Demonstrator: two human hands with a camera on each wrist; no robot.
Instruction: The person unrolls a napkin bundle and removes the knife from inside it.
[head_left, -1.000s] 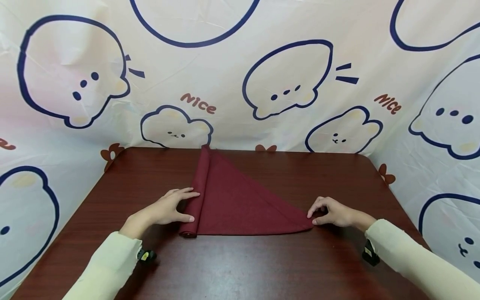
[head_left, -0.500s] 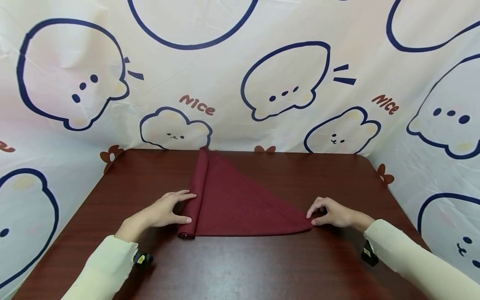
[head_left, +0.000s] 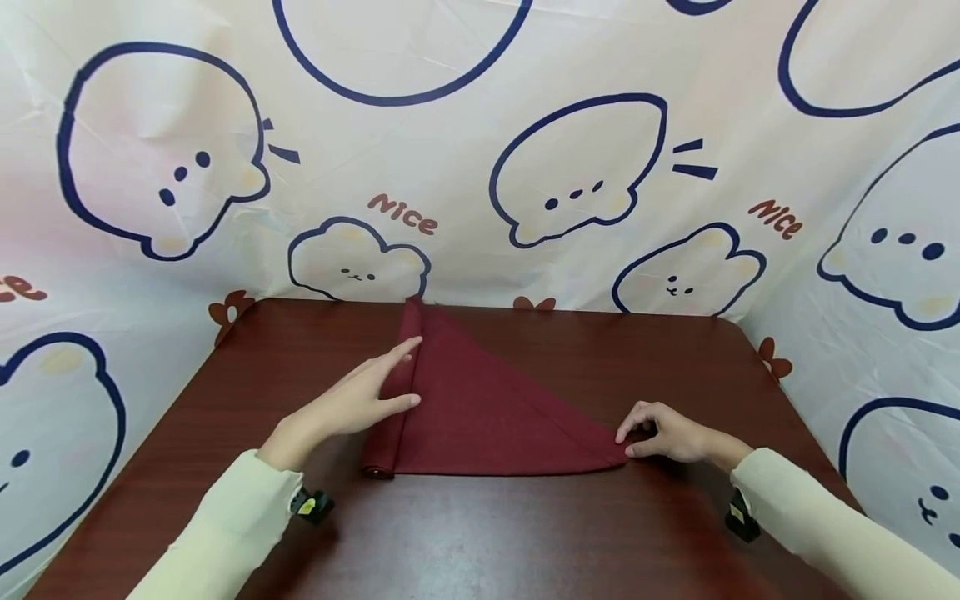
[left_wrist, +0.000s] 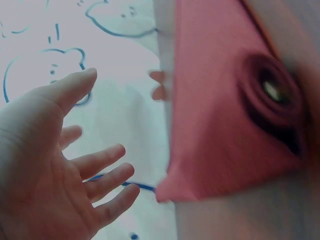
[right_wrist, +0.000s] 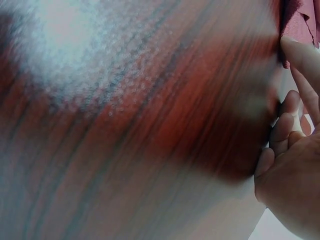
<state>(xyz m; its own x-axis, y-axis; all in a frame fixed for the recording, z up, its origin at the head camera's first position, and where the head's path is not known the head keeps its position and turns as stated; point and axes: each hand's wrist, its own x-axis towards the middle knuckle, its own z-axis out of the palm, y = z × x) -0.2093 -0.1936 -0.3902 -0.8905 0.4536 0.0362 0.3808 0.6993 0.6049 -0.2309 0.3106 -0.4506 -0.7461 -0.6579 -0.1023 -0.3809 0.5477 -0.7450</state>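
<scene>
A dark red cloth (head_left: 480,408) lies on the table, its left side rolled into a long tube (head_left: 384,442) and its right side tapering to a point. My left hand (head_left: 352,400) is over the roll with fingers extended and thumb apart. In the left wrist view that hand (left_wrist: 60,160) has spread fingers and holds nothing; the spiral end of the roll (left_wrist: 272,92) shows beyond it. At the cloth's right tip, my right hand (head_left: 671,433) pinches the corner between thumb and fingers. The right wrist view shows this hand (right_wrist: 295,155) beside the cloth's edge (right_wrist: 302,22).
The brown wooden table (head_left: 480,542) extends around the cloth, with a shiny reflection near its front. A pale sheet (head_left: 450,158) printed with blue cartoon outlines stands along the back and both sides.
My left hand has lifted off the roll and moved right and farther back, its fingers straightening. The right hand stays at the corner. The cloth keeps its shape.
</scene>
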